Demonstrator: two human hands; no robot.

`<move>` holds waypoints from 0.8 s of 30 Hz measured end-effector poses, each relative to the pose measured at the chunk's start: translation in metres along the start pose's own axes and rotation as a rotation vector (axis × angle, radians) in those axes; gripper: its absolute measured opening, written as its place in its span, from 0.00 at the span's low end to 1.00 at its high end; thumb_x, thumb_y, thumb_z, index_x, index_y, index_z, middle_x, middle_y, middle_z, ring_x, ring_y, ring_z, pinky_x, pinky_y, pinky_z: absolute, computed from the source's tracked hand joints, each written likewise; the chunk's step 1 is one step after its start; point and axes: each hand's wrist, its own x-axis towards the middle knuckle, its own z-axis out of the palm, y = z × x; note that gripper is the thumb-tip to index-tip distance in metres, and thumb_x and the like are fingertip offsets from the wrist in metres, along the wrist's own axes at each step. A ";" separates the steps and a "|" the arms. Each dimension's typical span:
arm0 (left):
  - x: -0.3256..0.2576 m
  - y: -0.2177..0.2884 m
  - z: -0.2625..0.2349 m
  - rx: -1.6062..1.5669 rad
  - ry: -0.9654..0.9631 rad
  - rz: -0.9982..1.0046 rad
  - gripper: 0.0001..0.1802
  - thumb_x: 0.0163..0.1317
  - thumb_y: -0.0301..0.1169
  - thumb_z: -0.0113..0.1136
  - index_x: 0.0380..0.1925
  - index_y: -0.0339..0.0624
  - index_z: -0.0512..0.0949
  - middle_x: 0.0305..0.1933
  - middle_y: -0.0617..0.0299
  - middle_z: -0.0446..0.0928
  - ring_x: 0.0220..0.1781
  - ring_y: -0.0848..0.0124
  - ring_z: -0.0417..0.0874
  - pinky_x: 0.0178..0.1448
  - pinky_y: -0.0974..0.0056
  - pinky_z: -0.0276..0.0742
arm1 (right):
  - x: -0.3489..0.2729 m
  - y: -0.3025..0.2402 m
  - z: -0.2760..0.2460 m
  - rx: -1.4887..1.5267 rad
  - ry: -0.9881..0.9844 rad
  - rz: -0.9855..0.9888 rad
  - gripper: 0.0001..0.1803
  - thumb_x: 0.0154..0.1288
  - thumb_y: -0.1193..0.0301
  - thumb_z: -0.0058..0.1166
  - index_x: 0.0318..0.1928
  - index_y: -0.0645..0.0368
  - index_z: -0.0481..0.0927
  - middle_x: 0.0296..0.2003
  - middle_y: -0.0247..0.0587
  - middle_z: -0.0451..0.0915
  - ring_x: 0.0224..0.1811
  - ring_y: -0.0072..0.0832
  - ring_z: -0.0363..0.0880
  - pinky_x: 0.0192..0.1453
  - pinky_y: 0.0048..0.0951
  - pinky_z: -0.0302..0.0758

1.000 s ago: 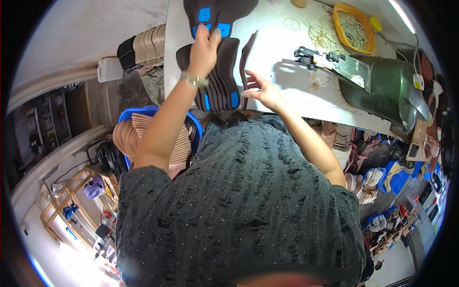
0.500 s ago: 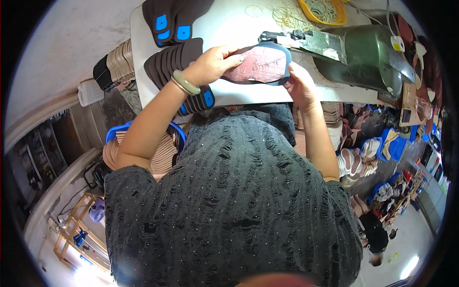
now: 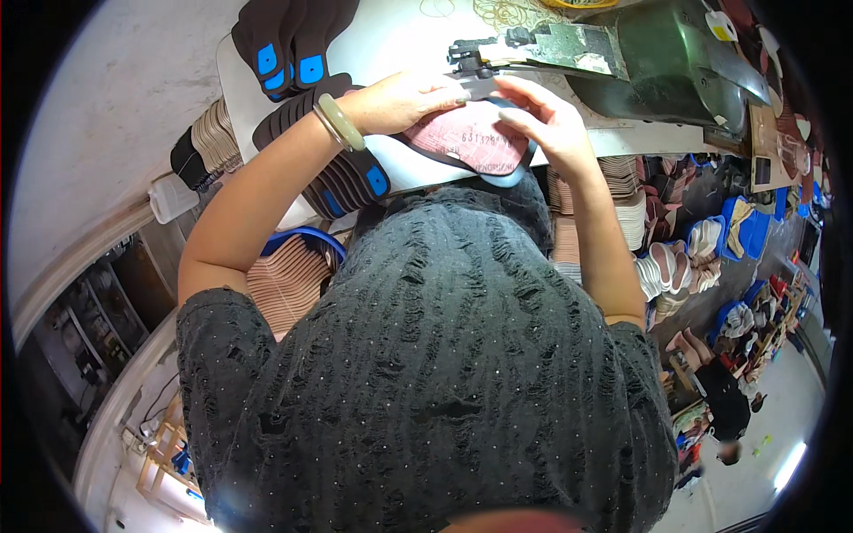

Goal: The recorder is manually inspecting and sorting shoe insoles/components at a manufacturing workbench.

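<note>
A shoe insole [image 3: 464, 142] with a pinkish printed face and a dark edge lies under both my hands at the table's near edge. My left hand [image 3: 404, 102], a green bangle on its wrist, grips the insole's far left edge between thumb and fingers. Bent over its far right edge, my right hand [image 3: 553, 129] has its thumb on the pink face and its fingers close to the machine's small metal working head [image 3: 475, 67]. That head belongs to a green sewing machine [image 3: 653, 62] and meets the insole's far edge; the exact contact is hidden.
Dark insoles with blue heel patches lie in a pile [image 3: 293, 44] and a fanned row [image 3: 351, 178] on the white table [image 3: 400, 35]. Below left, a blue basket [image 3: 311, 234] holds pinkish insoles. More stacks [image 3: 622, 204] stand at right; another person [image 3: 721, 395] is farther off.
The insole has come up against the machine's head and turned, its right end swinging toward me. My right hand has moved from its right end to the far edge. The view has shifted.
</note>
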 end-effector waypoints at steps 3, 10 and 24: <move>0.004 0.010 -0.005 -0.129 -0.131 -0.077 0.18 0.67 0.41 0.46 0.47 0.39 0.75 0.40 0.59 0.75 0.41 0.70 0.74 0.50 0.68 0.70 | 0.010 -0.020 0.008 -0.551 -0.100 -0.251 0.19 0.59 0.69 0.57 0.52 0.58 0.76 0.37 0.40 0.81 0.37 0.24 0.79 0.45 0.24 0.75; 0.000 0.017 -0.010 -0.134 -0.121 -0.137 0.17 0.67 0.40 0.47 0.45 0.39 0.75 0.36 0.61 0.74 0.36 0.72 0.72 0.45 0.68 0.70 | 0.025 -0.015 0.015 -1.119 -0.106 -0.708 0.07 0.61 0.67 0.52 0.34 0.57 0.77 0.26 0.41 0.78 0.29 0.37 0.79 0.33 0.32 0.76; 0.004 0.015 -0.015 -0.217 -0.151 -0.252 0.16 0.66 0.35 0.47 0.48 0.40 0.76 0.43 0.58 0.77 0.43 0.67 0.76 0.51 0.67 0.70 | 0.021 -0.022 0.009 -0.985 -0.088 -0.958 0.08 0.55 0.69 0.59 0.34 0.57 0.79 0.28 0.37 0.79 0.29 0.31 0.79 0.32 0.26 0.77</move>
